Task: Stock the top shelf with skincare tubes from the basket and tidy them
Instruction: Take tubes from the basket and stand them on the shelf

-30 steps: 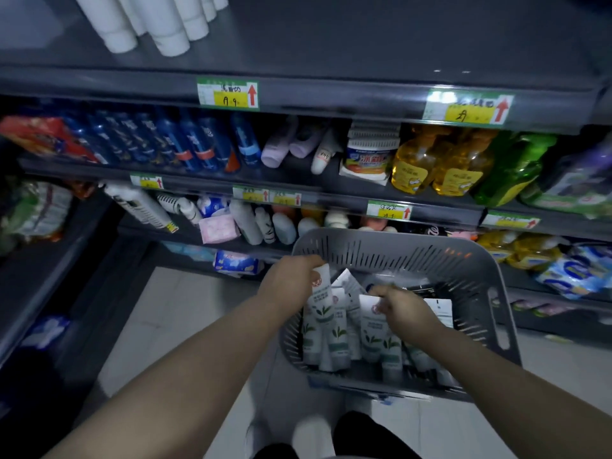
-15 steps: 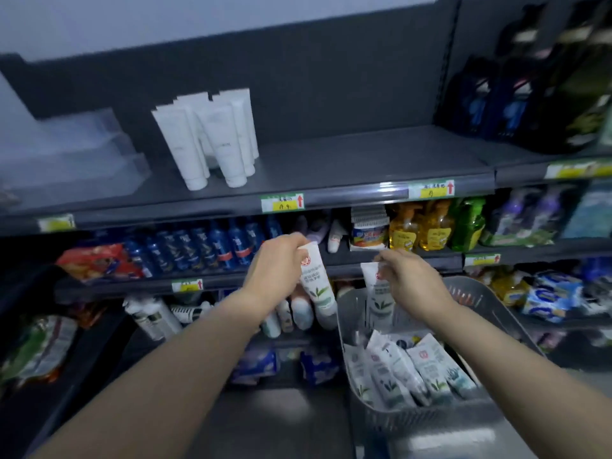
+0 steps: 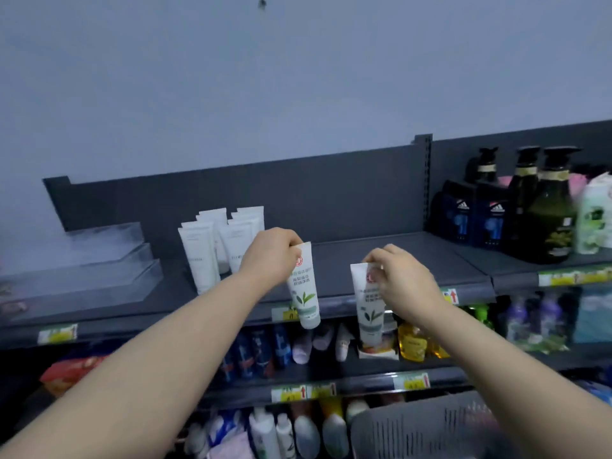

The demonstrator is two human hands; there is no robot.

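My left hand [image 3: 270, 256] pinches the crimped end of a white tube with a green leaf print [image 3: 305, 289], which hangs cap down in front of the top shelf's edge. My right hand [image 3: 402, 281] holds a second leaf-print tube [image 3: 367, 309] the same way, a little lower and to the right. Both tubes hang just in front of the dark top shelf [image 3: 381, 260]. Several plain white tubes [image 3: 218, 246] stand upright on that shelf, left of my left hand. The grey slotted basket [image 3: 430, 429] shows at the bottom right, its contents out of sight.
A clear tiered acrylic stand [image 3: 86, 263] sits at the shelf's left end. Dark pump bottles and blue boxes [image 3: 516, 213] fill the neighbouring top shelf on the right. Lower shelves hold blue bottles, yellow pouches and white bottles. Price tags line the shelf edges.
Both hands have lifted their leaf-print tubes from basket height up to the top shelf's front edge. My view has tilted upward, so the basket has dropped to the bottom right corner.
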